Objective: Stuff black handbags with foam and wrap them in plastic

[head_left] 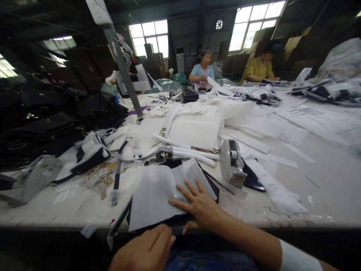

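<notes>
My right hand [197, 205] lies flat with fingers spread on a white sheet of thin foam or paper [158, 192] that covers a black flat item [213, 186] at the table's near edge. My left hand [146, 250] sits lower, at the table edge near my lap, fingers curled together; whether it holds anything is hidden. A white tape dispenser [231, 162] stands just right of the sheet.
Several white sheets, strips and rolled tubes [194, 131] litter the large white table [324, 177]. Black bags [47, 124] pile at the left. A slanted metal post [121, 60] rises from the table. Two people [204, 69] sit at the far side.
</notes>
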{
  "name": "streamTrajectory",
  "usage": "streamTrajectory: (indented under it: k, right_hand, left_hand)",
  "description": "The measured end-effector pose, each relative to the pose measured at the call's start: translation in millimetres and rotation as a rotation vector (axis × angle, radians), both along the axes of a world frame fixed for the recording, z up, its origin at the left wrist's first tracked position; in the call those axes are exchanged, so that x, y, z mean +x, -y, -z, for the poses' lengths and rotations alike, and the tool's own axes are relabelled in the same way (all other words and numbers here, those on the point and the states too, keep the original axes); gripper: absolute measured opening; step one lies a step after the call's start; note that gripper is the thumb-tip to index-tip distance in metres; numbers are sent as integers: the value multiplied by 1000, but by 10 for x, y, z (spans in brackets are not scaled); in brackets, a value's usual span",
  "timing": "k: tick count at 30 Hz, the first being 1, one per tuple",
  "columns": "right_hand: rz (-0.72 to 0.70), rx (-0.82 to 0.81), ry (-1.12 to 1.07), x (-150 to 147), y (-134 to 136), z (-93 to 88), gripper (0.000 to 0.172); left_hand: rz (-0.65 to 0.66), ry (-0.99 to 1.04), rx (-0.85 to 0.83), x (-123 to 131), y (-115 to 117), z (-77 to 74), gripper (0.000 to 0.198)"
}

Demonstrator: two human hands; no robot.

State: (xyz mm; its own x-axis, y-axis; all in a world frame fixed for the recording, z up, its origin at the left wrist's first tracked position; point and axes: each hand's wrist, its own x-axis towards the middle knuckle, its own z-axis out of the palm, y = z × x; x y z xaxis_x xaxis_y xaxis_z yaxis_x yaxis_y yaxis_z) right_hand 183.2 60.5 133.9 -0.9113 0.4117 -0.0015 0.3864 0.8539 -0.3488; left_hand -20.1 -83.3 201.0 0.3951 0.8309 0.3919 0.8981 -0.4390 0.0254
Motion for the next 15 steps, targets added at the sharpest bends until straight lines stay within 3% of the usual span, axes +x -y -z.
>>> streamTrajectory:
  k: [3, 6, 10, 13, 15]
  right_hand:
    - [-2, 35, -9, -2, 1, 7, 92]
    - [-7, 45, -25, 6, 4, -4, 94]
    - [-11, -11, -54, 38, 19, -57, 94]
    - [36, -76, -94, 54, 24, -72, 90]
    - [100, -96, -122, 47, 22, -43, 72]
  left_hand:
    - [57, 34, -27, 25, -395, -16, 30]
    - [111, -66, -85, -127, -680, 273, 40]
    - [24, -40, -158, -302, -630, 631, 49]
    - [-16, -15, -163, -303, -492, 711, 50]
    - [-25, -3, -173, -285, -463, 725, 49]
